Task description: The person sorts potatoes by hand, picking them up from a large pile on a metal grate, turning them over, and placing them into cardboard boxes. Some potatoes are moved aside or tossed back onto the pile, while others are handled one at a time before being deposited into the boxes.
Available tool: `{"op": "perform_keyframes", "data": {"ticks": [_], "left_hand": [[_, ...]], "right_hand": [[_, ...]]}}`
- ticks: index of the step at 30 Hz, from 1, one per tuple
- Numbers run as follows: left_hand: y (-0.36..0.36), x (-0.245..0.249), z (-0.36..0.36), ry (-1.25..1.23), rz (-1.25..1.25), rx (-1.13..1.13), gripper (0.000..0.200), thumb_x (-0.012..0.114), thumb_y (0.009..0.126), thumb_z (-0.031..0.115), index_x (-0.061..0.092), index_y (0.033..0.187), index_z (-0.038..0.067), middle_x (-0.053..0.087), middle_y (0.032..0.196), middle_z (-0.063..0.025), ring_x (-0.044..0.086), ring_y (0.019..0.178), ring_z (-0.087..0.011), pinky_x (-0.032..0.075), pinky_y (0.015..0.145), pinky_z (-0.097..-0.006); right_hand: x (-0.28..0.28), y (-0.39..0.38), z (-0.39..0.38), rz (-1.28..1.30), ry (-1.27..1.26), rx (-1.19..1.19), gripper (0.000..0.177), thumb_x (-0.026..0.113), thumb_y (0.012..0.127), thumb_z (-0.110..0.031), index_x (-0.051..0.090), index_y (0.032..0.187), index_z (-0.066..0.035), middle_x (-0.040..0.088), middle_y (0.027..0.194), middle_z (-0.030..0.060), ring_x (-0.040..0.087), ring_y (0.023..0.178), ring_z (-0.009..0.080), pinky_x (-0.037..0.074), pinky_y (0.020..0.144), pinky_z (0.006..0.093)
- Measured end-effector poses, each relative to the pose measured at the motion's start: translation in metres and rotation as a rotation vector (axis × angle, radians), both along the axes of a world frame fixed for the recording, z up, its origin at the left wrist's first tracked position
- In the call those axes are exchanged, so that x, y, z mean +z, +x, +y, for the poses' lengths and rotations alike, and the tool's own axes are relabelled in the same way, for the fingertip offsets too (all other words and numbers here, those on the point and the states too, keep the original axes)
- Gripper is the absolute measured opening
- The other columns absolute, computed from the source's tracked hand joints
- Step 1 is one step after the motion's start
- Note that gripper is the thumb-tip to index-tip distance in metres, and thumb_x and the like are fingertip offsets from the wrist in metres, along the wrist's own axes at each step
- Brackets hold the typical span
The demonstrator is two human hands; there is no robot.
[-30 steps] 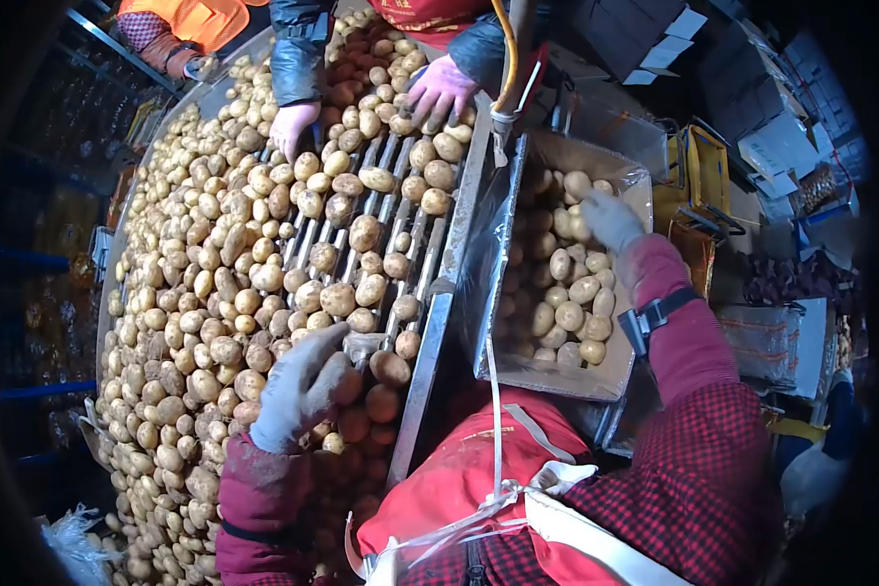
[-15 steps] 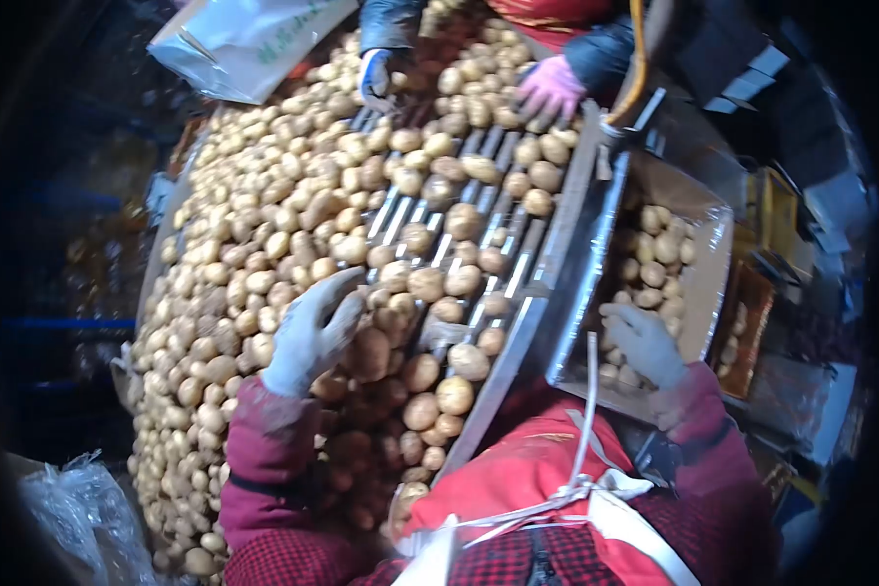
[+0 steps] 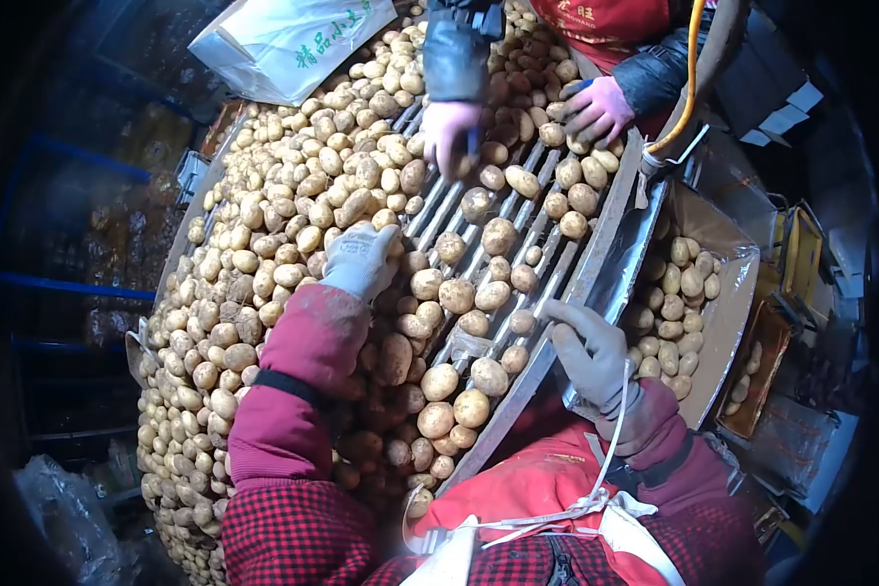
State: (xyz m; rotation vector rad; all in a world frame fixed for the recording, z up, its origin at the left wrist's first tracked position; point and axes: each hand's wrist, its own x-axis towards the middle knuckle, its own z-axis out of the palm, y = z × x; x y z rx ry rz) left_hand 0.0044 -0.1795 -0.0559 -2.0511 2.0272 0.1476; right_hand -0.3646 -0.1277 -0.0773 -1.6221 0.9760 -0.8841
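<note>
A long metal roller table [image 3: 553, 283] carries a deep heap of potatoes [image 3: 293, 195]. My left hand [image 3: 360, 259], in a grey glove, lies palm down on potatoes at the edge of the heap, fingers curled over them. Over the table's right rail, my gloved right hand [image 3: 586, 347] hovers with its fingers spread and nothing in it. Right of that rail stands a cardboard box [image 3: 723, 322] with a plastic liner, part full of potatoes [image 3: 674, 303].
Across the table a person's two pink-gloved hands [image 3: 596, 105] sort potatoes on the rollers. A white printed bag [image 3: 293, 44] lies at the far left edge. Yellow crates [image 3: 796, 259] and stacked boxes crowd the right side.
My right hand has come out of the box and now hangs over the table's rail. My left hand has reached further up the heap. The view has shifted left.
</note>
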Motion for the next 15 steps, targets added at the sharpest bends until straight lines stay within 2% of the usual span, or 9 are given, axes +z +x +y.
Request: {"op": "perform_keyframes", "data": {"ticks": [3,5,7,8,9,11,12,14,15], "left_hand": [[-0.003,0.003,-0.013,-0.031,0.265,0.163,0.041,0.071,0.093,0.038,0.068,0.131,0.022,0.074,0.11,-0.0189,0.072,0.098,-0.0354,0.056,0.084,-0.0481],[-0.003,-0.001,-0.02,-0.07,1.2,0.588,0.038,0.066,0.103,0.025,0.065,0.137,0.007,0.074,0.108,-0.0062,0.067,0.087,-0.0135,0.055,0.079,-0.0287],[-0.008,0.01,-0.024,-0.179,1.328,0.489,0.036,0.063,0.106,0.024,0.064,0.136,0.003,0.071,0.107,-0.0018,0.062,0.089,-0.0089,0.053,0.078,-0.0244],[-0.009,0.009,-0.03,-0.215,1.322,0.427,0.035,0.065,0.103,0.02,0.065,0.135,0.009,0.073,0.11,-0.0048,0.069,0.093,-0.0169,0.056,0.082,-0.0315],[-0.007,0.006,-0.032,-0.216,1.326,0.434,0.035,0.065,0.103,0.02,0.065,0.135,0.009,0.073,0.11,-0.0048,0.069,0.093,-0.0169,0.056,0.082,-0.0315],[-0.002,-0.001,-0.044,-0.343,0.422,-0.146,0.035,0.066,0.097,0.015,0.067,0.132,0.016,0.074,0.115,-0.0081,0.071,0.102,-0.0297,0.056,0.088,-0.0417],[-0.002,-0.009,-0.05,-0.225,0.404,-0.165,0.042,0.064,0.091,0.009,0.066,0.133,0.017,0.067,0.13,-0.0117,0.068,0.11,-0.0365,0.054,0.095,-0.0471],[-0.012,-0.027,-0.06,-0.133,0.122,-0.19,0.046,0.062,0.091,0.01,0.062,0.136,0.02,0.062,0.136,-0.009,0.068,0.112,-0.0342,0.055,0.093,-0.049],[-0.021,-0.033,-0.066,-0.119,-0.006,-0.183,0.047,0.061,0.091,0.011,0.061,0.137,0.021,0.061,0.136,-0.0084,0.068,0.113,-0.0342,0.056,0.092,-0.0501]], "right_hand": [[-0.001,0.006,-0.004,-0.134,0.208,-0.067,0.03,0.063,0.102,-0.012,0.069,0.129,0.002,0.073,0.117,0.0138,0.07,0.104,0.0168,0.055,0.091,0.0292],[0.004,0.011,-0.008,-0.084,0.28,0.009,0.035,0.056,0.107,-0.016,0.064,0.135,0.004,0.073,0.116,0.0102,0.07,0.098,0.0141,0.055,0.09,0.0289],[-0.005,0.02,-0.01,-0.139,0.234,0.024,0.036,0.056,0.107,-0.016,0.063,0.135,0.004,0.074,0.117,0.0093,0.071,0.098,0.0137,0.055,0.089,0.0279],[-0.007,0.024,-0.011,-0.137,0.2,0.038,0.035,0.056,0.107,-0.016,0.064,0.135,0.004,0.074,0.117,0.0097,0.071,0.099,0.0141,0.056,0.088,0.0282],[-0.008,0.028,-0.012,-0.132,0.163,0.055,0.035,0.056,0.107,-0.016,0.064,0.135,0.003,0.074,0.117,0.0102,0.071,0.1,0.0144,0.056,0.087,0.0284],[-0.007,0.035,-0.017,-0.103,0.178,0.071,0.033,0.056,0.106,-0.015,0.065,0.134,0.002,0.073,0.116,0.0107,0.072,0.102,0.0152,0.056,0.087,0.0293],[-0.012,0.038,-0.019,-0.061,0.12,0.076,0.033,0.057,0.106,-0.014,0.066,0.133,0.002,0.073,0.115,0.0105,0.072,0.1,0.0152,0.056,0.087,0.0291],[-0.019,0.039,-0.022,-0.021,0.046,0.065,0.032,0.056,0.106,-0.013,0.066,0.133,0.001,0.073,0.112,0.0102,0.072,0.093,0.0155,0.057,0.086,0.0287],[-0.02,0.039,-0.021,-0.094,0.211,0.059,0.035,0.052,0.108,-0.013,0.062,0.138,0.001,0.072,0.116,0.0111,0.071,0.095,0.0157,0.057,0.084,0.0289]]}}
